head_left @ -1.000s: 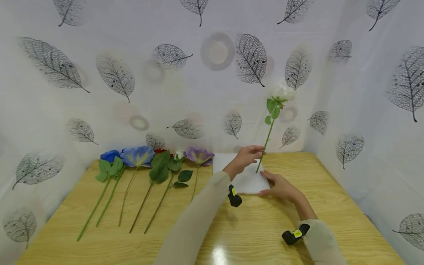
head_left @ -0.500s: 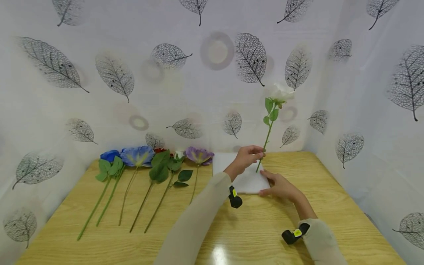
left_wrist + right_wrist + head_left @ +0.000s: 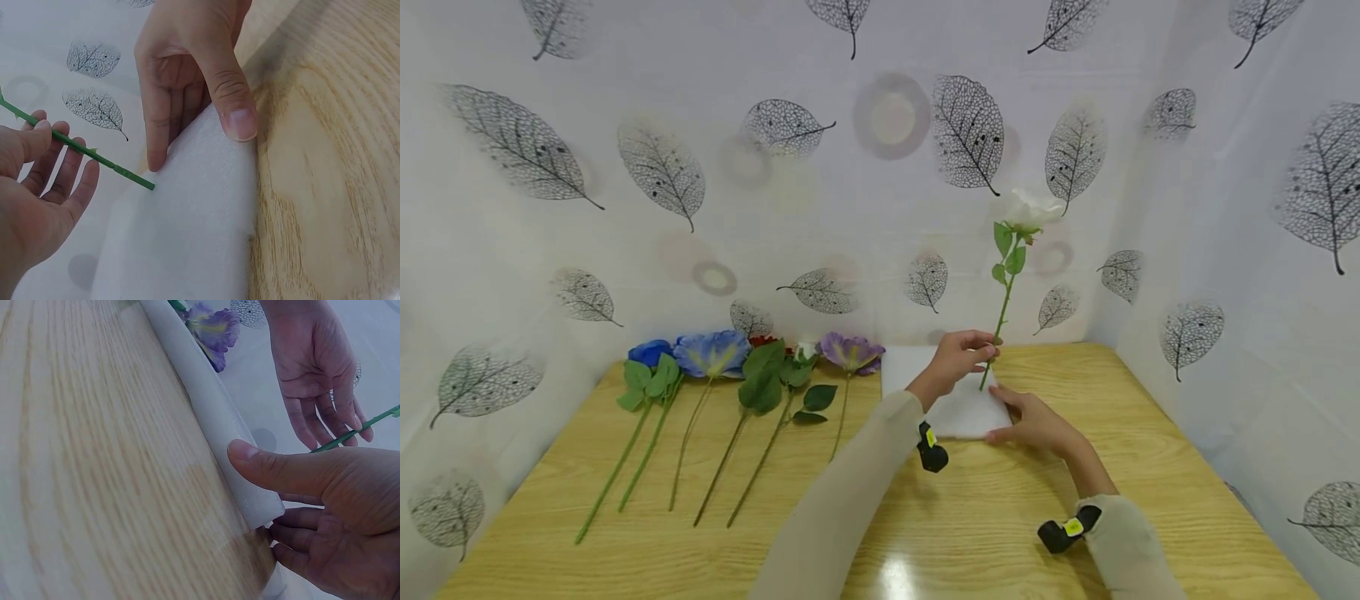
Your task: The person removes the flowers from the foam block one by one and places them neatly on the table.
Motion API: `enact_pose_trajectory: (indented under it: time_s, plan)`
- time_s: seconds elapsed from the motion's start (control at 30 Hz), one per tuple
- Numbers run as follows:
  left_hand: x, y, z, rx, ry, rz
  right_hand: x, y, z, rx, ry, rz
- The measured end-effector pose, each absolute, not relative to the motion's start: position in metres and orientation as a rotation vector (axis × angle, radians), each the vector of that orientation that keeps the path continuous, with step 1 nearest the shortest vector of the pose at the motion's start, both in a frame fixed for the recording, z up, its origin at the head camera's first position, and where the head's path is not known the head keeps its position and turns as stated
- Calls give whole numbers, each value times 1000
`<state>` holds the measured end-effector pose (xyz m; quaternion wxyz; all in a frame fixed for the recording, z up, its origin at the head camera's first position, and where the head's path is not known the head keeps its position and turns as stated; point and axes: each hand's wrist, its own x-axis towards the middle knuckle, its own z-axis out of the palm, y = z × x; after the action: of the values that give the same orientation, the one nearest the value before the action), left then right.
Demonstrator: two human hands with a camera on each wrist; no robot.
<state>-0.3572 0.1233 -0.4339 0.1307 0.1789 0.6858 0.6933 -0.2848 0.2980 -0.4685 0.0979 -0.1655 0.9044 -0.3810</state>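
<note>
A white artificial rose (image 3: 1030, 210) stands nearly upright, leaning a little to the right. My left hand (image 3: 958, 358) pinches its green stem (image 3: 81, 147) low down, between thumb and fingers. The stem's bottom end meets the top of a white foam block (image 3: 955, 417); whether it has gone in cannot be told. My right hand (image 3: 1037, 421) grips the block's right end, thumb (image 3: 240, 122) at the near edge and fingers (image 3: 297, 528) on the far side. Part of the block is hidden behind my left hand.
Left of the block lie several artificial flowers on the wooden table (image 3: 970, 517): a blue rose (image 3: 650, 352), a light blue bloom (image 3: 711, 354), a red one (image 3: 763, 340), a white one (image 3: 805, 350) and a purple one (image 3: 852, 352). A leaf-printed curtain (image 3: 790, 217) hangs close behind.
The rose's bloom has swung slightly to the left, making the stem more upright. Its lower end stays at the same spot on the block. My hands have hardly moved.
</note>
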Motion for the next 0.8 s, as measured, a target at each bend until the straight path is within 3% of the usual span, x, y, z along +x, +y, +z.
enact_pose_trajectory:
  time_s: [0.8]
  plan:
    - [-359,122,-430,529,2003,2094,-288,301,-474,-501,2649,-1172]
